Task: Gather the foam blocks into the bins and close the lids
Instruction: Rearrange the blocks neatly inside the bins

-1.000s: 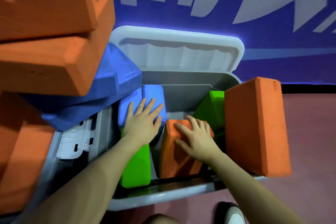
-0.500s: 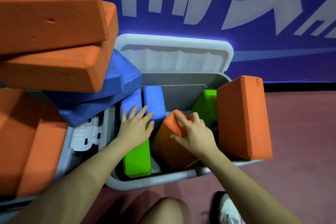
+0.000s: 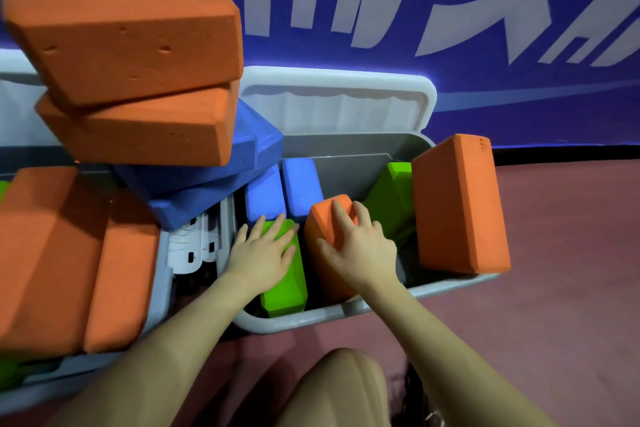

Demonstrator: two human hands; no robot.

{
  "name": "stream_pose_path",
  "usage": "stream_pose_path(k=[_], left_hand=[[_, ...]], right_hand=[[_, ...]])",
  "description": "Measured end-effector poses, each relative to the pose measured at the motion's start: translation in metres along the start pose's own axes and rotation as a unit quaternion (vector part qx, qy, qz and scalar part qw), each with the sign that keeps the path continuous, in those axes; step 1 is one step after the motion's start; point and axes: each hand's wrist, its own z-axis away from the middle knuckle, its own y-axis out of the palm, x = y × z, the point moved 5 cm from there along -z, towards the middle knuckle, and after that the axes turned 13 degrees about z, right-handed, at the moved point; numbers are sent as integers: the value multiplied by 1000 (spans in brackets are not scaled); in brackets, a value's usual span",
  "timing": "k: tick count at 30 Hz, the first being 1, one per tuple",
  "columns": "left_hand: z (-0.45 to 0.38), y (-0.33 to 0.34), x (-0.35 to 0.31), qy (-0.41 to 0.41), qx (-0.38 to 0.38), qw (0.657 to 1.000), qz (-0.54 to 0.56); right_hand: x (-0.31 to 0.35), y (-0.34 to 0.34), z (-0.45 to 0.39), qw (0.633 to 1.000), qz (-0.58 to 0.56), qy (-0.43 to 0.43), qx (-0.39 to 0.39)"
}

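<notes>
Inside the grey bin (image 3: 450, 282), whose lid (image 3: 337, 104) stands open against its far rim, the left hand (image 3: 261, 255) lies flat with straight fingers on a green foam block (image 3: 285, 291) at the near-left, and the right hand (image 3: 360, 246) curls over and grips a tilted orange foam block (image 3: 325, 218) in the bin's middle. A gap of bare bin floor shows to the right of that block, before the tall orange block (image 3: 460, 204) leaning on the bin's right rim. In the bin I count two blue blocks (image 3: 299, 189), two green and two orange.

Orange, green and blue foam blocks (image 3: 460, 204) stand crammed in the grey bin (image 3: 450, 282), lid (image 3: 339, 104) open.
</notes>
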Motion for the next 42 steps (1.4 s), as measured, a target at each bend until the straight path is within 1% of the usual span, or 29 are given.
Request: stream_pose_path(k=[3, 4, 6, 8, 12, 20, 26, 29, 32, 33, 35, 36, 37, 39, 42], left_hand=[[-2, 5, 2, 1, 21, 1000, -20], [-3, 6, 2, -1, 23, 999, -22], [-3, 7, -1, -5, 22, 999, -30], [-2, 6, -1, -8, 20, 999, -38], [0, 3, 2, -16, 10, 1000, -22], [-5, 3, 4, -22, -8, 1000, -15], [-9, 1, 5, -18, -12, 999, -46], [-6, -1, 5, -21, 0, 998, -52], [-8, -6, 3, -13, 2, 998, -55], [-11, -9, 1, -7, -15, 998, -62], [-19, -15, -1, -11, -61, 996, -62], [-24, -15, -1, -26, -74, 996, -50], [-29, -12, 0, -44, -74, 996, -35], [-36, -2, 5, -79, -57, 995, -15], [-40, 8, 9, -79, -63, 995, -14]], right_hand=[[-8, 6, 6, 996, -41, -77, 33], [-10, 7, 7, 994, -51, -88, 44], [-12, 6, 9, 993, -68, -84, 43], [-10, 4, 9, 994, -84, -65, 25], [-4, 2, 4, 995, -94, -25, 7], [15, 54, -4, 993, -69, -62, 77], [18, 66, -15, 987, -76, -86, 112], [18, 63, -14, 986, -83, -95, 113], [14, 61, -15, 992, -48, -69, 94], [13, 59, -17, 996, -33, -61, 64], [10, 51, -26, 997, -3, -61, -40], [9, 50, -33, 994, 9, -73, -80], [8, 51, -42, 991, 12, -85, -100], [10, 61, -57, 988, -12, -120, -92], [21, 77, -68, 977, -100, -185, -37]])
